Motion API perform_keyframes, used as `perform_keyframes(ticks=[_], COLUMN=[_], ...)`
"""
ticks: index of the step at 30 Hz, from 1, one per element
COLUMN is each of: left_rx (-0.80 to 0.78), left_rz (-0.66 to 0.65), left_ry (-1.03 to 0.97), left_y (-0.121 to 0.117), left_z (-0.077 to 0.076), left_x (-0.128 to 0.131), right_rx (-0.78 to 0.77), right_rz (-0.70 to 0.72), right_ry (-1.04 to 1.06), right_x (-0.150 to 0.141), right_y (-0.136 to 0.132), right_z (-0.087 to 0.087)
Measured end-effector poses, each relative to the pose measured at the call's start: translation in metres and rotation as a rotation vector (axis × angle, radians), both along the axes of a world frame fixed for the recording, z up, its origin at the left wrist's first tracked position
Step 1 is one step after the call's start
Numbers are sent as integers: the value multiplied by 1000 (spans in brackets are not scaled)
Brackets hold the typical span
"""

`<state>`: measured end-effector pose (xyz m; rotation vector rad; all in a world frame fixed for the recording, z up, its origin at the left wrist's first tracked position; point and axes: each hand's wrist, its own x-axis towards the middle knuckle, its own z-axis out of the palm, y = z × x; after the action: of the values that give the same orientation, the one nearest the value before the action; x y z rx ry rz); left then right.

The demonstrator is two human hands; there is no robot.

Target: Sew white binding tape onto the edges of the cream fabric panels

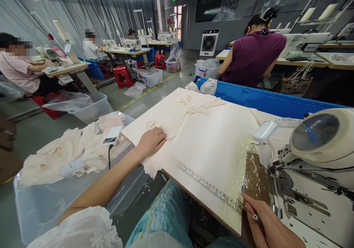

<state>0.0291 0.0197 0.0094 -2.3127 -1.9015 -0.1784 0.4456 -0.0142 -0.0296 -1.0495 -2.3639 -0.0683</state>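
My left hand is at the left edge of the white work table, its fingers closed on thin cream fabric. Some of that fabric hangs over the table edge below the hand, and more lies in loose layers toward the far corner. Low on the right, my right hand is closed around a slim metal tool with a thin pointed end; most of it is hidden by the fingers. The tool is over the front right corner of the table, by a printed ruler scale. To the right is a sewing machine.
A clear plastic bin at my left holds cream fabric pieces and a white device with a black cable. A blue cloth trough runs behind the table. Co-workers sit at other machines, one in a purple top ahead.
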Motion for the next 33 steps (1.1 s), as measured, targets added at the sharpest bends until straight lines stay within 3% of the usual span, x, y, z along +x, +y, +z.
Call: perform_keyframes(ticks=[5,7,10,12,15,19,22,23,25,27,29,33], left_rx=[108,198,374,359,161,-69,-198,-233,-234,-128,-51,-148], left_rz=[-32,-26,-84,-257,-585,-1020,-1252,-1265,-1136,-804,-633,-582], left_ry=[-82,-110,-184,-237,-202,-208,-374,-434,-513,-508,-397,18], left_y=[-15,-17,-12,-7,-5,-21,-34,-33,-20,6,36,64], left_z=[-7,1,15,21,17,2,4,7,16,21,18,4], left_x=[-13,-10,16,46,107,184,205,202,188,168,152,142], right_rx=[-64,-211,-595,-855,-1193,-1335,-1276,-1244,-1208,-1185,-1160,-1219], right_rz=[-41,-126,-270,-235,-105,-94,-98,-113,-151,-197,-274,-404], right_ry=[151,291,599,833,1111,1199,1182,1177,1164,1151,1135,948], right_x=[-4,-8,-21,-33,-54,-73,-71,-66,-52,-35,-19,6], right_y=[-4,-8,-7,0,20,41,33,25,3,-23,-49,-88], right_z=[-5,-3,9,21,35,40,37,36,35,35,34,28])
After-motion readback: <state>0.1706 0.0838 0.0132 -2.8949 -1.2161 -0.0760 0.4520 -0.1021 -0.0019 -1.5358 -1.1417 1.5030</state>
